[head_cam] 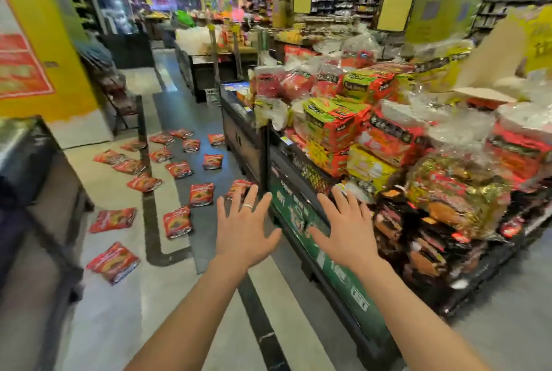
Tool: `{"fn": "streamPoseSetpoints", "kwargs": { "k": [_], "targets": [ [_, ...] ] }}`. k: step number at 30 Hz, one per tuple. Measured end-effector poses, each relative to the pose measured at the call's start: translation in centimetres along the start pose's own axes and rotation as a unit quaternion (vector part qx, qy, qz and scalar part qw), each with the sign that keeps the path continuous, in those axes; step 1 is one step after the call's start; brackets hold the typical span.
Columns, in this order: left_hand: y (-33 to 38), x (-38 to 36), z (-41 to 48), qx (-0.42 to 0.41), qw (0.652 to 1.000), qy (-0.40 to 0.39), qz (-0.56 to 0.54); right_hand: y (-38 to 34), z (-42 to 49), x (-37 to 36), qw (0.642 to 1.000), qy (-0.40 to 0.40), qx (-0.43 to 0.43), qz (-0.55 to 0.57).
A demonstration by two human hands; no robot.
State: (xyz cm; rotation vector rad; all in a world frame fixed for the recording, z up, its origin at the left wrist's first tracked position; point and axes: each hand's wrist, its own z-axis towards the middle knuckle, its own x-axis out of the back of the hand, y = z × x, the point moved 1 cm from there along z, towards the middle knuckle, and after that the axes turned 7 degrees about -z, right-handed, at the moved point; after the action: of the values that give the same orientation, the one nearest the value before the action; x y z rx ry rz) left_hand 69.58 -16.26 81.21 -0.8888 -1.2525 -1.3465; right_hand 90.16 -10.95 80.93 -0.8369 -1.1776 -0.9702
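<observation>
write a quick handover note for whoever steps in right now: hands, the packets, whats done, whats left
Left hand: open, fingers spread, holding nothing, raised in the air.
Right hand: open, fingers spread, empty, in front of the display stand.
Red packets: many lie scattered on the floor of the aisle, left of the stand. The nearest shows just past the left fingertips.
Stand: piled with noodle multipacks.
Done: nothing picked up, as far as the view shows.
Left: probably gather every packet off the floor, nearest ones first.
</observation>
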Motion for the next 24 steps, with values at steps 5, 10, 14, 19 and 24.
{"fn": "streamPoseSetpoints", "kwargs": {
  "k": [5,10,14,19,24],
  "targets": [
    [-8.4,0.4,-0.4,0.079,0.997,-0.003,0.008,-7.3,4.5,-2.4,0.998,-0.022,0.064,0.001],
    [-15.4,-0.6,1.4,0.141,0.99,0.001,0.022,-13.5,10.5,-5.7,0.991,-0.039,0.129,0.022],
    [-20.3,-1.4,4.6,0.185,0.982,0.002,0.026,-17.8,16.8,-8.8,0.984,-0.038,0.17,0.042],
    [-26.5,-1.6,11.0,0.236,0.97,0.0,0.052,-22.9,26.1,-11.8,0.974,-0.056,0.214,0.057],
    [-32.2,-1.9,17.6,0.264,0.962,-0.001,0.074,-27.5,35.5,-13.8,0.962,-0.06,0.255,0.073]
  ]
}}
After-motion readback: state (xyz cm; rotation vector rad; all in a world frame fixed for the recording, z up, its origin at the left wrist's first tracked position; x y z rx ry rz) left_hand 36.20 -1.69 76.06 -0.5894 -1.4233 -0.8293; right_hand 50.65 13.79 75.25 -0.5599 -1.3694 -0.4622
